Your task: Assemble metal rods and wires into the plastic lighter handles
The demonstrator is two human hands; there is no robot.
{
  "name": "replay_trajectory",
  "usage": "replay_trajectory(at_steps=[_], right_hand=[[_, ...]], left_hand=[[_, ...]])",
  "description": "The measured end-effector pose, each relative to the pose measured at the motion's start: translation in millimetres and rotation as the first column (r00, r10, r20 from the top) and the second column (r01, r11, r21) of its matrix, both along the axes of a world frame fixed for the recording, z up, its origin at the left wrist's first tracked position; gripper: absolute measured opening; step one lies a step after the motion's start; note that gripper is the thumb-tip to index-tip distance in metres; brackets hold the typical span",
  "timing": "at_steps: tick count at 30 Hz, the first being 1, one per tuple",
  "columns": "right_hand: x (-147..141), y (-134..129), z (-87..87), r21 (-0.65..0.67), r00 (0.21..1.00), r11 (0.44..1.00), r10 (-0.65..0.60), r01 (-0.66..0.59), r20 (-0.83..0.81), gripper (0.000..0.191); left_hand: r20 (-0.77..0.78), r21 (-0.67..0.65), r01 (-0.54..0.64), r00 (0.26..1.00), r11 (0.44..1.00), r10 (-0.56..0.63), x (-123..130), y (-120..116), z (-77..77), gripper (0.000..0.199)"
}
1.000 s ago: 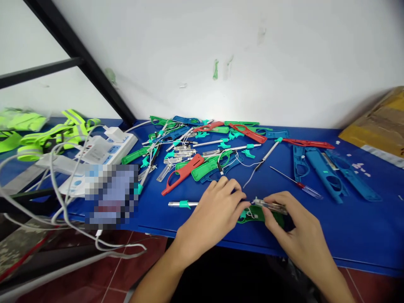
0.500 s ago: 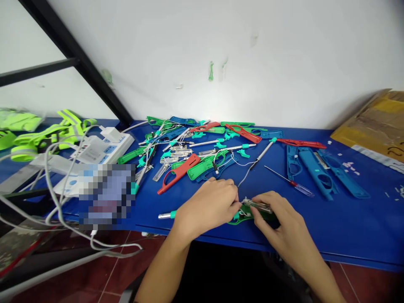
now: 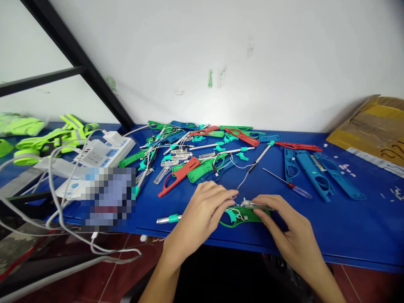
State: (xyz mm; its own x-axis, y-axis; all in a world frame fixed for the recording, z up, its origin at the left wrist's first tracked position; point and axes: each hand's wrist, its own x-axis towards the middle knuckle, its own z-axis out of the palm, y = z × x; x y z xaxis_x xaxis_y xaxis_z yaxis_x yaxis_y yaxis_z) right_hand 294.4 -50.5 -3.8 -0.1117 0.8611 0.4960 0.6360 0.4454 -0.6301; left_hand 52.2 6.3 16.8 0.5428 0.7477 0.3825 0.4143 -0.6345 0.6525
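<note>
My right hand [image 3: 288, 223] pinches a clear lighter fuel tank [image 3: 252, 204] between thumb and fingers. The tank is over a green handle half [image 3: 248, 215] of a long utility lighter, near the table's front edge. Within that handle half show a teal trigger [image 3: 232, 215] and thin white wires. A metal lighter tube [image 3: 164, 220] with a teal collar sticks out to the left, behind my left hand [image 3: 206, 208]. That hand's thumb and fingertips are drawn together beside the tank; a tiny thing between them is too small to name.
Mixed lighter parts, among them a red handle half [image 3: 178, 176], lie heaped behind my hands. A screwdriver [image 3: 298, 189] and blue handle halves [image 3: 315, 174] are on the right, with a cardboard box [image 3: 369, 126] beyond. Left are a power strip [image 3: 118, 151] and white cables.
My left hand has drawn back a little to the left from the tank, uncovering the teal trigger and wires. My right hand still holds the tank. The view has shifted slightly.
</note>
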Motion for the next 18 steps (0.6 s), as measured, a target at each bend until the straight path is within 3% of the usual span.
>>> replay_trajectory(at_steps=[5, 18], right_hand=[[-1.0, -1.4, 2.2, 0.013, 1.0, 1.0, 0.016, -0.016, -0.024, 0.019], [-1.5, -3.1, 3.7, -0.003, 0.999, 0.999, 0.036, -0.036, 0.01, 0.02]], left_hand=[[0.029, 0.039, 0.007, 1.0, 0.999, -0.008, 1.7, -7.3, -8.5, 0.017], [0.02, 0.071, 0.0, 1.0, 0.998, -0.002, 1.3, -7.9, -8.0, 0.011]])
